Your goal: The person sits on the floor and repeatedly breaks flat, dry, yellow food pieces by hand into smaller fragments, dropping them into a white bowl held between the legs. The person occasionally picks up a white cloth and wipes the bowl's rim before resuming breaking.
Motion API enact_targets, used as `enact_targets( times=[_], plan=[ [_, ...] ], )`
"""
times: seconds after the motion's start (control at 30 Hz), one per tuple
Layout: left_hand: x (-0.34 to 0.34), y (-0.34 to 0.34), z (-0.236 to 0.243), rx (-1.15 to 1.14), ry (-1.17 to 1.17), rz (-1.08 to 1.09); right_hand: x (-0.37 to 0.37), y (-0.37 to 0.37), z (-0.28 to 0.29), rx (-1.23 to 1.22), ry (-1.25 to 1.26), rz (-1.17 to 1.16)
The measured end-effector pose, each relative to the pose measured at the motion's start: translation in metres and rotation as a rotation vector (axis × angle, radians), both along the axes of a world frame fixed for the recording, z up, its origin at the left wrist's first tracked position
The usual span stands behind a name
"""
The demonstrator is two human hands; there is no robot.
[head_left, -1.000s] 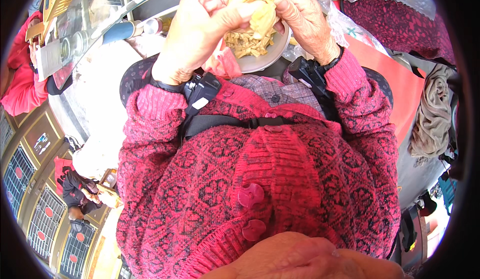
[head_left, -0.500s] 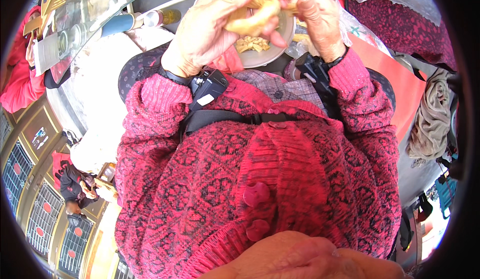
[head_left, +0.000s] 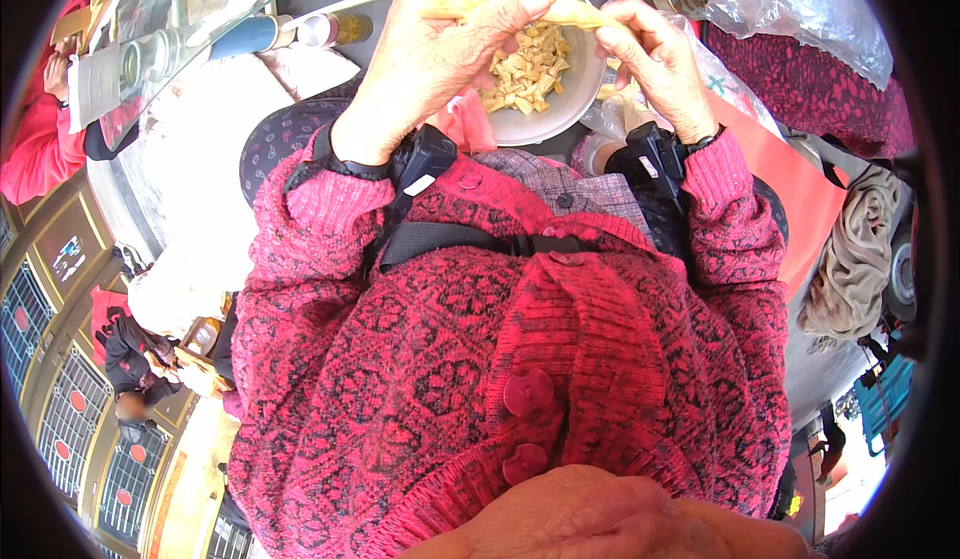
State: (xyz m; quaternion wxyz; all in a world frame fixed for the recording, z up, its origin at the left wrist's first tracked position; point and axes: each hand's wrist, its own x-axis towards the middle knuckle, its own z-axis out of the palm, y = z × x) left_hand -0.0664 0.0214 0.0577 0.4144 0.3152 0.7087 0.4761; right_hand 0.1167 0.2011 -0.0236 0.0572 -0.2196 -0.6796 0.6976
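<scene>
A pale yellow, limp strip of food (head_left: 575,12) stretches between my two hands over a round whitish bowl (head_left: 588,94). My left hand (head_left: 425,64) is closed round the strip's left part, thumb along the top. At the other end, the fingertips of my right hand (head_left: 655,59) pinch the strip. Short cut pieces of the same yellow colour (head_left: 532,74) lie heaped in the bowl below. My left fingers hide part of the bowl and of the pieces. Touching the bowl's near left side is a pink cloth (head_left: 465,119).
At the far left stands a glass case (head_left: 150,69), with a cup (head_left: 318,32) beside it. Clear plastic (head_left: 800,9) lies at the far right, near a red surface (head_left: 790,174) and a bunched grey-brown cloth (head_left: 855,249). Other people (head_left: 45,159) are at the left.
The strip was bent in a loop between my hands; now it is drawn out nearly straight. My hands have turned and moved apart, showing more of the bowl and its pieces.
</scene>
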Motion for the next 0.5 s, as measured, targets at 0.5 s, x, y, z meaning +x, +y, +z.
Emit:
enact_targets(
  times=[0.5],
  plan=[
    [-0.034, -0.002, 0.037, 0.392, -0.373, 0.288, -0.044, -0.01, 0.094, 0.492, 0.248, 0.226]
  ],
)
